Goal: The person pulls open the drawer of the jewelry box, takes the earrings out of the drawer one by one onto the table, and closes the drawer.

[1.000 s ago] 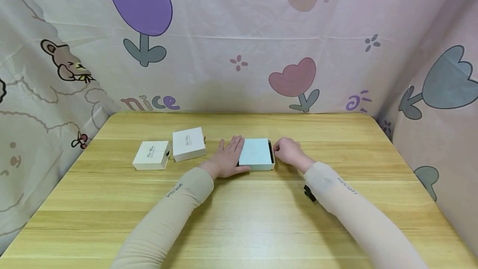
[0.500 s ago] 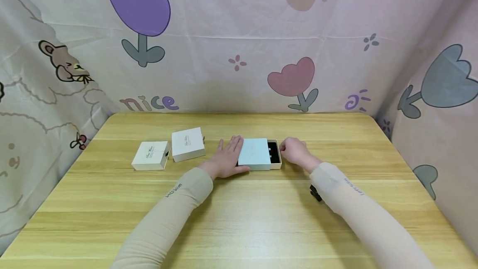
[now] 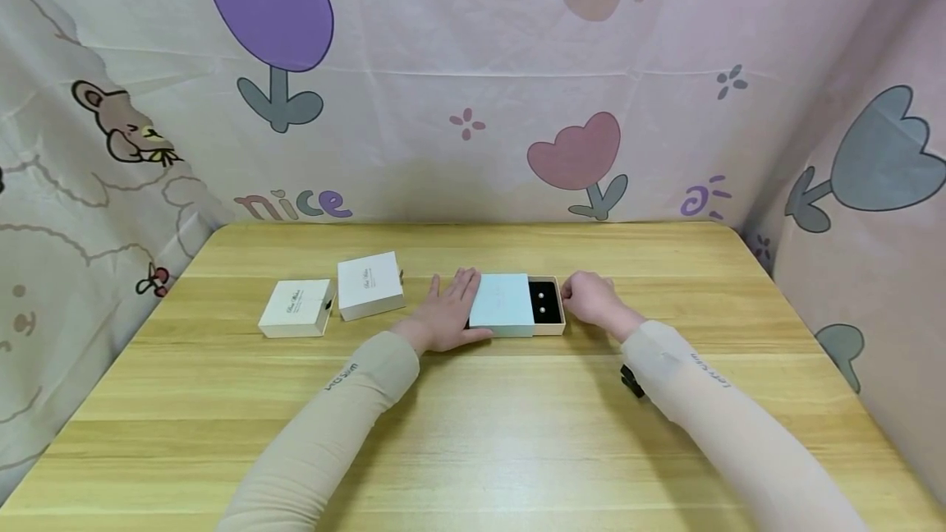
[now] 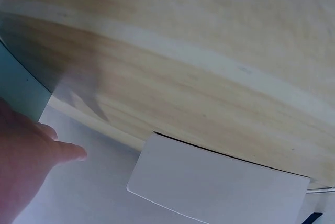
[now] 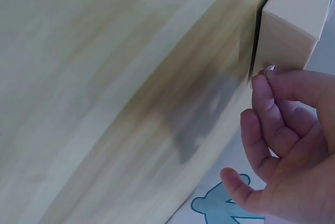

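The left hand (image 3: pixel 446 321), fingers straight and spread, is touching the left end of a blue box (image 3: pixel 504 302); the right hand (image 3: pixel 593 300) is pinching a small tab (image 5: pixel 270 71) on its protruding drawer (image 3: pixel 549 331). The box is lying on the bench (image 3: pixel 473 433).

Before you, a pale-blue rectangular box (image 3: pixel 505 300) lies flat, its cream drawer (image 3: pixel 548 331) partly out, two round white studs (image 3: pixel 541 295) on black lining (image 3: pixel 552 303)

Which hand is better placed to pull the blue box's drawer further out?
Likely the right hand: it pinches a pull tab on the drawer, while the left hand rests against the blue box, opposite.
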A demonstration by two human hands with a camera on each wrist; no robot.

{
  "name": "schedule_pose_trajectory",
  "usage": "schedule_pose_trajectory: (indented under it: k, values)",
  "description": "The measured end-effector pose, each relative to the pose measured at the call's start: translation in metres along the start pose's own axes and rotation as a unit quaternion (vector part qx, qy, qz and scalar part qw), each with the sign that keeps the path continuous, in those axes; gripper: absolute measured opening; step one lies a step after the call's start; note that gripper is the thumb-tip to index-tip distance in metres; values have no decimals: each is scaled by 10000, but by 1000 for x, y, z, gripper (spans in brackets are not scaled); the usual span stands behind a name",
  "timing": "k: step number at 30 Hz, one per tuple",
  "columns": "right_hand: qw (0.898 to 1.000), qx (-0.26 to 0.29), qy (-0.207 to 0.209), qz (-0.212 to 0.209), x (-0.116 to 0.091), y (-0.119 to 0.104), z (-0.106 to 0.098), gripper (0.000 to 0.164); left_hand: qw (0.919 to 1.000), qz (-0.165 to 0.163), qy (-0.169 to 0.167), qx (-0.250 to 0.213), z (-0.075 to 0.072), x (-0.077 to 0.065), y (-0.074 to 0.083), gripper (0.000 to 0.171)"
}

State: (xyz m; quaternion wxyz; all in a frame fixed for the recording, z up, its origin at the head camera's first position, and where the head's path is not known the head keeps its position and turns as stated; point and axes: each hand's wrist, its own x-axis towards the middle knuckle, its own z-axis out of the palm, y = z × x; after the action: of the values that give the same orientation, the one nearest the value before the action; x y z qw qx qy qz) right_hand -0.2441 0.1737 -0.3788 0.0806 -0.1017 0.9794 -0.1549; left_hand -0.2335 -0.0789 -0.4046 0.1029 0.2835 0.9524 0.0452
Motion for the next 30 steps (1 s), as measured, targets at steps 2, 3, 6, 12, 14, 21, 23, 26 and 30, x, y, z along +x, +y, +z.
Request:
schedule_pose_trajectory:
  k: [2, 3, 6, 12, 14, 21, 23, 26, 30]
  values:
    - [10000, -35, -2, 3, 0, 1, -1, 16, 10000, -16, -23, -11, 0, 0, -1, 95]
    - [10000, -54, -9, 2, 0, 1, -1, 17, 10000, -19, -32, -15, 0, 1, -1, 95]
    - [10000, -92, -27, -12, 0, 1, -1, 17, 9999, -53, -104, 28, -1, 0, -1, 97]
    - [9998, -93, -133, -64, -1, 2, -1, 21, 9999, 18, -57, 113, -2, -2, 0, 96]
    - [9998, -86, -151, -100, -2, 3, -2, 22, 9999, 46, -69, 121, -3, -2, 1, 96]
    - [9997, -129, -115, -152, -4, 8, -3, 23, 9999, 44, -57, 98, -2, -3, 1, 96]
    - [9997, -134, -151, -148, -4, 8, -3, 22, 9999, 52, -44, 104, -2, -3, 1, 96]
    - [9996, -143, -214, -120, -4, 9, -3, 23, 9999, 64, -60, 144, -2, -3, 2, 97]
    - [9996, -132, -255, -70, -5, 9, -3, 23, 9999, 84, -57, 128, -1, -3, 2, 97]
